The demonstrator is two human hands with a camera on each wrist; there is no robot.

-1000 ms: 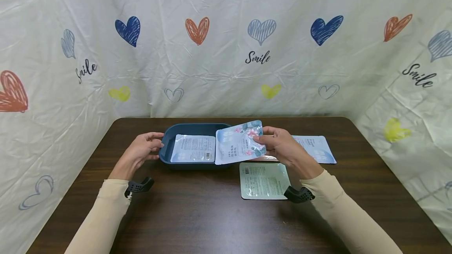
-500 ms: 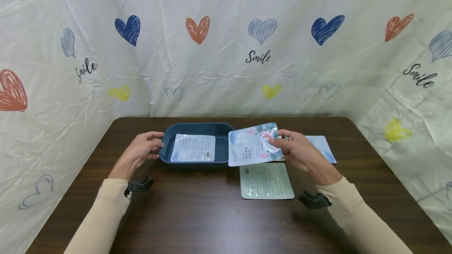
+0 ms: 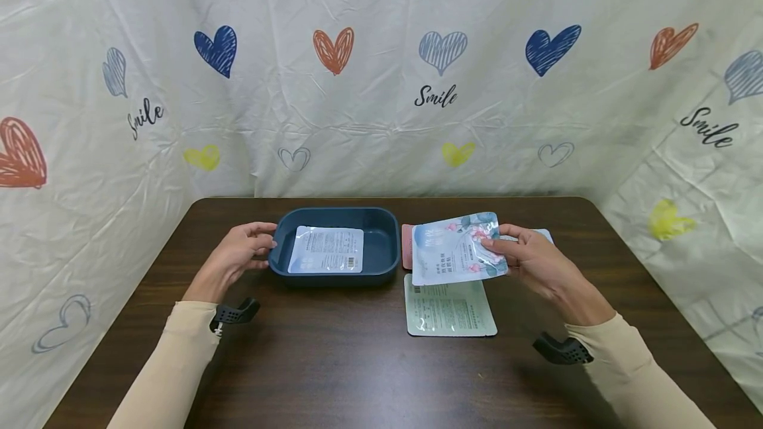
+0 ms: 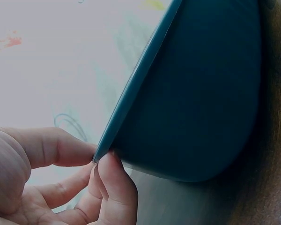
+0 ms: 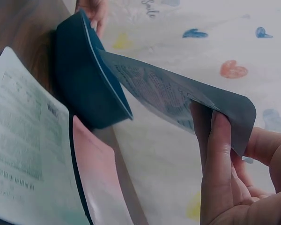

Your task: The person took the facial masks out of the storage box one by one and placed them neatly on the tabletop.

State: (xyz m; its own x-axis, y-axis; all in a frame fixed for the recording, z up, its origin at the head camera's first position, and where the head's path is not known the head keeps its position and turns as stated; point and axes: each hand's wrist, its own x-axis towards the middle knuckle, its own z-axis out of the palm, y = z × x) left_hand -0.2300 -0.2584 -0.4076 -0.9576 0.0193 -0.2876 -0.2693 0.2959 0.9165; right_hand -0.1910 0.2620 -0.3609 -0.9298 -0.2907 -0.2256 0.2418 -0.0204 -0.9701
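My left hand (image 3: 240, 250) pinches the left end of the rim of a dark blue oval basin (image 3: 382, 243). In the left wrist view the thumb and a finger meet on the basin's edge (image 4: 119, 115). A light blue foil sheet mask packet (image 3: 326, 250) lies flat inside, its printed back up. To the right of the basin, my right hand (image 3: 539, 269) holds a flowered blue sheet mask packet (image 3: 456, 250) by its right edge, thumb on the front. That packet is tilted over other packets and partly hides them. The right wrist view shows its underside (image 5: 168, 91).
A green packet (image 3: 451, 313) lies on the brown table (image 3: 334, 363), nearer me. Behind it is a pink packet (image 3: 407, 247), mostly covered in the head view. The corner of another blue packet (image 3: 545, 235) shows past the right hand. A white heart-printed cloth (image 3: 369, 164) hangs behind.
My right hand has moved right with the flowered packet, from over the basin's right end to over the packets beside it. The left hand has stayed on the rim.
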